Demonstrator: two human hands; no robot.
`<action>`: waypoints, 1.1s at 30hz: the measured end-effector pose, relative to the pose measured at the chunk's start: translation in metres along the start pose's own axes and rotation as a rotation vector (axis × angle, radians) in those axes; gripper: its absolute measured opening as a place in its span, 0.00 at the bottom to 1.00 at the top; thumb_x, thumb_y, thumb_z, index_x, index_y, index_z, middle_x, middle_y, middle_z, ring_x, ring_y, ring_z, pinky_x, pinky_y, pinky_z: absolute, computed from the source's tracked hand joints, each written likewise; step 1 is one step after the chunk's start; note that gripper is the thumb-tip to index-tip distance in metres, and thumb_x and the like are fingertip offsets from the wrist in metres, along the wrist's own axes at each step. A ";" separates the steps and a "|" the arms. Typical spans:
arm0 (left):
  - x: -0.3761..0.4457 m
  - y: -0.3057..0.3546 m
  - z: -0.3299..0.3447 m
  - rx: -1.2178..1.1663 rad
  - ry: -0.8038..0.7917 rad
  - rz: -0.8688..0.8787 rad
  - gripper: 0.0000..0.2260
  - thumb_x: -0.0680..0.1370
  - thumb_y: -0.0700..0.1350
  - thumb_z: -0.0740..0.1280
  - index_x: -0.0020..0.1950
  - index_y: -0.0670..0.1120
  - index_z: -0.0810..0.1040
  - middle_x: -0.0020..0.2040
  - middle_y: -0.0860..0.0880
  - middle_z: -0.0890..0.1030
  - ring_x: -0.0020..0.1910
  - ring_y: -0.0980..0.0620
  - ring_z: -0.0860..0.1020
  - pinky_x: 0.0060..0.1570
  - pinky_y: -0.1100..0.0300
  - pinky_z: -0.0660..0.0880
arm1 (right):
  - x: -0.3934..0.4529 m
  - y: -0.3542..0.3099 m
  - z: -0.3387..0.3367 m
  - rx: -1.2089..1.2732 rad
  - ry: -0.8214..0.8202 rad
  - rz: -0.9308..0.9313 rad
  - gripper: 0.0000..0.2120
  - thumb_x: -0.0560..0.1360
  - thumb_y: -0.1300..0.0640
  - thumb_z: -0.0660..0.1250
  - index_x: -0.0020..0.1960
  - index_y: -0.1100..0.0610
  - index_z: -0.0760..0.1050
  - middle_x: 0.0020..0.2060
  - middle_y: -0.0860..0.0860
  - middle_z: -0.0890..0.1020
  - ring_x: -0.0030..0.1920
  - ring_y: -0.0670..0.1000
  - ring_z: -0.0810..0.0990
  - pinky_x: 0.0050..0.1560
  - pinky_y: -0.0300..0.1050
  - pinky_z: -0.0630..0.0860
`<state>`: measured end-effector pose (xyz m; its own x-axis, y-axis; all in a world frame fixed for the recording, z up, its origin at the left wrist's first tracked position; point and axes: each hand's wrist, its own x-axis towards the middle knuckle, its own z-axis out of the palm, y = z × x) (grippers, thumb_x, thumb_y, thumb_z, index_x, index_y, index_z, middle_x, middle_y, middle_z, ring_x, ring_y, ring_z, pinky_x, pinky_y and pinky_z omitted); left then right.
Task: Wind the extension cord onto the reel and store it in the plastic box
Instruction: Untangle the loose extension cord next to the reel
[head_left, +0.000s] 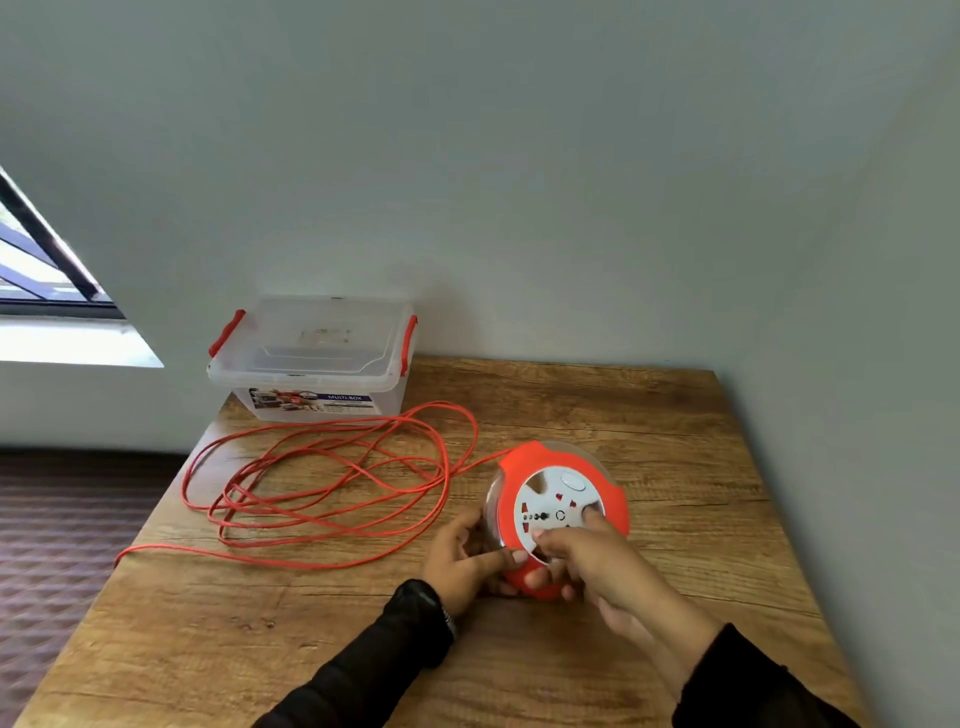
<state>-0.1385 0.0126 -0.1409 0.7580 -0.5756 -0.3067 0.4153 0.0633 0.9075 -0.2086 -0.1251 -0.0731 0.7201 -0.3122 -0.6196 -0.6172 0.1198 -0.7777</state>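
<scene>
An orange reel (563, 462) with a white socket face stands tilted on the wooden table (649, 426). My left hand (462, 556) grips its lower left edge. My right hand (597, 556) holds the white face, one finger in a recess near the right rim. The orange cord (332, 467) lies in loose loops to the left of the reel, one end trailing off the table's left edge. The clear plastic box (311, 358) with orange latches stands lidded at the table's far left corner.
A grey wall runs behind and to the right of the table. A window (47, 270) is at the left. Patterned brown floor (62, 545) lies below the table's left edge.
</scene>
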 end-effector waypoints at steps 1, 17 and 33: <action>0.000 0.001 -0.001 0.001 -0.001 0.000 0.20 0.62 0.35 0.75 0.52 0.40 0.76 0.44 0.44 0.84 0.40 0.44 0.82 0.29 0.53 0.80 | -0.001 -0.003 -0.002 -0.005 -0.009 0.009 0.21 0.75 0.59 0.66 0.64 0.60 0.62 0.34 0.55 0.85 0.28 0.50 0.81 0.24 0.37 0.64; 0.001 0.009 -0.002 0.053 -0.046 -0.082 0.20 0.61 0.34 0.76 0.51 0.38 0.78 0.42 0.42 0.83 0.36 0.40 0.81 0.26 0.54 0.79 | 0.010 -0.048 -0.057 -1.958 -0.410 -0.957 0.24 0.79 0.59 0.60 0.69 0.39 0.63 0.74 0.63 0.56 0.59 0.66 0.73 0.50 0.57 0.75; 0.001 0.008 -0.003 0.028 -0.042 -0.086 0.22 0.62 0.33 0.76 0.54 0.39 0.78 0.44 0.43 0.84 0.39 0.40 0.82 0.29 0.52 0.80 | 0.027 -0.034 -0.040 -1.862 -0.086 -0.945 0.29 0.72 0.48 0.66 0.70 0.42 0.60 0.49 0.55 0.82 0.48 0.57 0.80 0.39 0.46 0.65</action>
<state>-0.1329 0.0153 -0.1349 0.6982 -0.6114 -0.3725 0.4636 -0.0104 0.8860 -0.1806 -0.1752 -0.0590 0.9088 0.3456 -0.2336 0.3906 -0.9017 0.1856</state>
